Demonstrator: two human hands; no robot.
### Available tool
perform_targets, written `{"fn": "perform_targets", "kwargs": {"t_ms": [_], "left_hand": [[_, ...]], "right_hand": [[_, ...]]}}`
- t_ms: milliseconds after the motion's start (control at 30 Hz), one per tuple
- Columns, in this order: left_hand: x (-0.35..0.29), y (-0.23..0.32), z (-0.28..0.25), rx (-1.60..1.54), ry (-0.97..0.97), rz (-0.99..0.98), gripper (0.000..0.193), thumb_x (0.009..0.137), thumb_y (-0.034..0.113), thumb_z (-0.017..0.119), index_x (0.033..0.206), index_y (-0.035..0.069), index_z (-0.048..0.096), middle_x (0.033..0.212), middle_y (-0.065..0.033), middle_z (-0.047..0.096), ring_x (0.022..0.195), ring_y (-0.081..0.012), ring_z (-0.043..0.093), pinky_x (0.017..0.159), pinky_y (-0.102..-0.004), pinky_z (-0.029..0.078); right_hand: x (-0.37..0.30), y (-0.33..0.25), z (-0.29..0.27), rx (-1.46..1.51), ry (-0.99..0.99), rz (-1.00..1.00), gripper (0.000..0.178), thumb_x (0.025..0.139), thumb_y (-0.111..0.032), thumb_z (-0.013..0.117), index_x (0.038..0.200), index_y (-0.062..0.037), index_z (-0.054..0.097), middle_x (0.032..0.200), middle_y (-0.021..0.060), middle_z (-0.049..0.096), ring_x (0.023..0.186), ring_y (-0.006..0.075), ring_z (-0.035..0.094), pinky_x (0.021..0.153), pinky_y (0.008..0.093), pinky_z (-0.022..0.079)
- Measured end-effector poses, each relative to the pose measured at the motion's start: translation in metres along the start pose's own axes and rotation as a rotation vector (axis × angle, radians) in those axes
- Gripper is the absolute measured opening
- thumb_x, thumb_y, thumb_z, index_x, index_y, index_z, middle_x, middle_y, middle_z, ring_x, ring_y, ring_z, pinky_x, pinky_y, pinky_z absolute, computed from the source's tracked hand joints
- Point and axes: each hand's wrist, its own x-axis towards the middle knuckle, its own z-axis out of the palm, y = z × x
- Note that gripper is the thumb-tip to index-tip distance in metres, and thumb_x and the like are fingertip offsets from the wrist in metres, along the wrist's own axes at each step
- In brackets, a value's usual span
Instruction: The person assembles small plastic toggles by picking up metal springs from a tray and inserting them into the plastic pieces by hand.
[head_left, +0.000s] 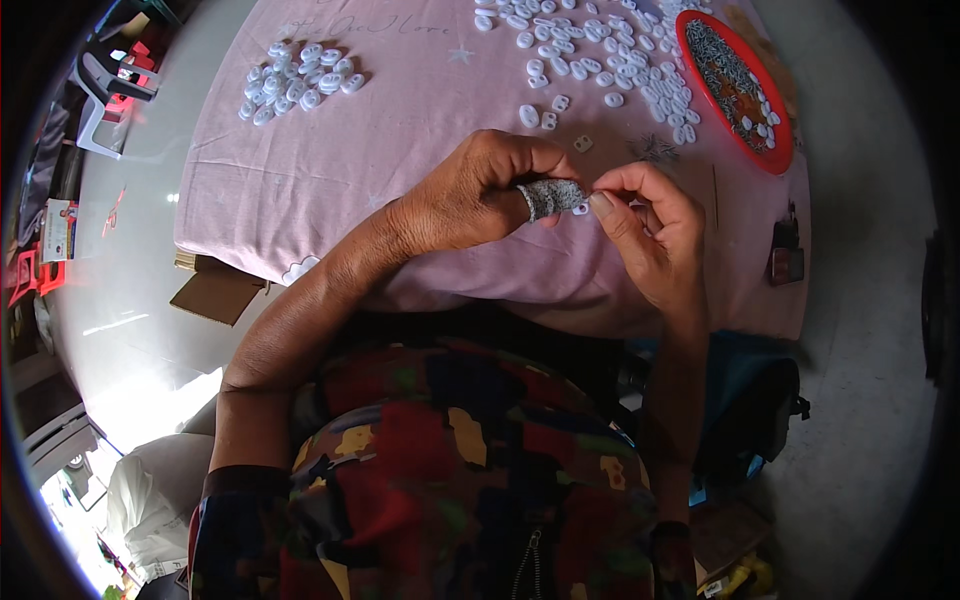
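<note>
Over the near part of the pink cloth, my left hand (470, 190) is closed, a grey knitted cover (552, 198) around one finger. A small white plastic piece (580, 209) shows at its fingertips. My right hand (655, 235) meets it there, thumb and forefinger pinched together; whatever is between them is too small to make out. Just beyond the hands lie a cream-coloured small piece (583, 144), a white oval piece (528, 116) and a little heap of thin grey metal bits (655, 148).
A pile of white oval pieces (295, 82) sits far left on the pink-covered table (420, 110). Many more white pieces (625, 65) spread at far right, beside a red tray (777, 158) of metal bits. A dark small object (786, 255) lies near the right edge. A cardboard box (215, 290) stands below left.
</note>
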Motion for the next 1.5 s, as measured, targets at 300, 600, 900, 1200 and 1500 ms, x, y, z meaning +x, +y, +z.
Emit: {"fn": "perform_targets", "kwargs": {"t_ms": [300, 600, 900, 1200, 1500], "left_hand": [[0.000, 0.001, 0.000, 0.016, 0.003, -0.014, 0.027, 0.076, -0.016, 0.051, 0.095, -0.001, 0.065, 0.076, -0.0049, 0.064, 0.076, -0.0117, 0.061, 0.072, -0.0266, 0.048], [-0.001, -0.005, 0.002, 0.109, 0.054, 0.017, 0.025, 0.076, -0.015, 0.054, 0.092, 0.000, 0.065, 0.078, -0.0075, 0.065, 0.076, -0.0139, 0.062, 0.069, -0.0279, 0.048], [-0.001, 0.000, 0.000, 0.099, 0.076, -0.006, 0.028, 0.077, -0.017, 0.053, 0.095, -0.001, 0.066, 0.081, -0.0095, 0.067, 0.078, -0.0139, 0.063, 0.071, -0.0279, 0.050], [-0.002, -0.005, -0.011, -0.140, 0.079, -0.144, 0.024, 0.083, -0.006, 0.047, 0.100, -0.001, 0.064, 0.079, -0.0006, 0.061, 0.074, -0.0072, 0.056, 0.068, -0.0217, 0.044], [0.001, 0.004, -0.009, -0.138, 0.035, -0.194, 0.018, 0.090, 0.011, 0.051, 0.102, 0.004, 0.063, 0.076, 0.0046, 0.059, 0.066, -0.0007, 0.049, 0.058, -0.0163, 0.036]], "right_hand": [[-0.004, -0.001, 0.006, -0.041, 0.056, -0.059, 0.006, 0.092, -0.003, 0.062, 0.096, 0.0016, 0.061, 0.086, -0.0016, 0.059, 0.073, 0.0008, 0.049, 0.065, 0.0159, 0.039], [-0.002, -0.003, 0.011, -0.203, 0.102, -0.184, 0.003, 0.089, 0.002, 0.062, 0.092, 0.0012, 0.062, 0.080, -0.0002, 0.059, 0.068, 0.0027, 0.049, 0.059, 0.0179, 0.041], [-0.002, 0.001, 0.026, -0.003, 0.156, -0.143, 0.004, 0.088, 0.003, 0.062, 0.092, 0.0007, 0.062, 0.079, -0.0017, 0.059, 0.068, 0.0014, 0.049, 0.059, 0.0164, 0.040], [-0.003, -0.047, -0.013, -0.095, 0.373, -0.178, 0.031, 0.097, -0.019, 0.050, 0.118, 0.0007, 0.061, 0.107, 0.0100, 0.067, 0.091, 0.0129, 0.062, 0.081, 0.0245, 0.049], [-0.086, -0.036, -0.128, 0.132, 0.474, -0.408, 0.039, 0.096, -0.026, 0.049, 0.116, 0.0050, 0.059, 0.105, 0.0129, 0.066, 0.097, 0.0162, 0.062, 0.087, 0.0299, 0.051]]}}
